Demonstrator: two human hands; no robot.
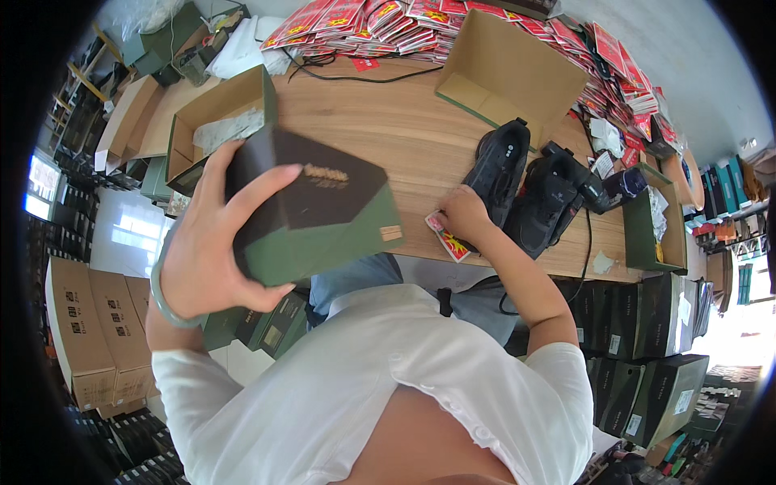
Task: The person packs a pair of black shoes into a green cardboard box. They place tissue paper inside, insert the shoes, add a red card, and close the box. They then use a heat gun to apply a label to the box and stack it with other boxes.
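Observation:
My left hand [202, 234] grips a green and dark brown shoebox [323, 214], lifted above the table's near left side, with the fingers spread around its end. My right hand [466, 214] is closed on a small red and yellow card [447, 240] near the table's front edge. Just right of that hand lies a black shoe [495, 166], its opening facing up. Beside it rests a second black shoe [546, 202]. Behind the pair stands an open box part [517, 69] with a bare brown inside.
Piles of red printed packets [380, 24] line the wooden table's [372, 117] back. An open green box [182, 133] stands left, another [643, 234] right. A black handheld device [596, 194] lies by the shoes. Stacked shoeboxes [647, 323] and cartons [89, 323] flank me.

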